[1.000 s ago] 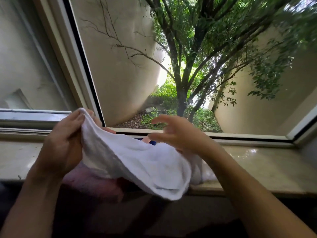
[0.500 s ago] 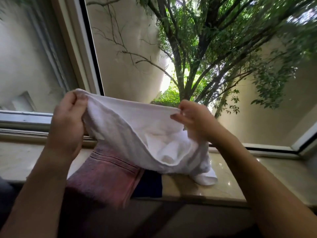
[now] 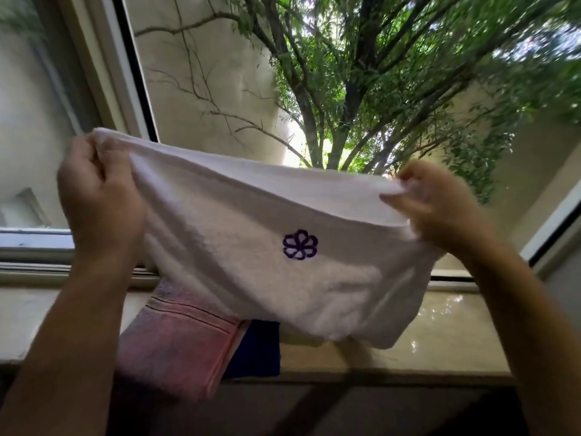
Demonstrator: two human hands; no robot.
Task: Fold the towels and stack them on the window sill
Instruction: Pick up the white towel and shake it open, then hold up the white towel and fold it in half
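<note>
Left hand [image 3: 100, 196] and right hand [image 3: 440, 206] each pinch a top corner of the white towel [image 3: 267, 256], long axis running left-right between them, hanging above the sill [image 3: 440, 341].

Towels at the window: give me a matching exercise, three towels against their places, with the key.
Column one:
1. white towel
2. pink towel
3. dark blue towel

Column two:
A. draped over the window sill's front edge, leftmost
B. on the sill, partly under another towel's edge
C. held up, in the grip of the left hand and right hand

Pairs: 1-C, 2-A, 3-B
</note>
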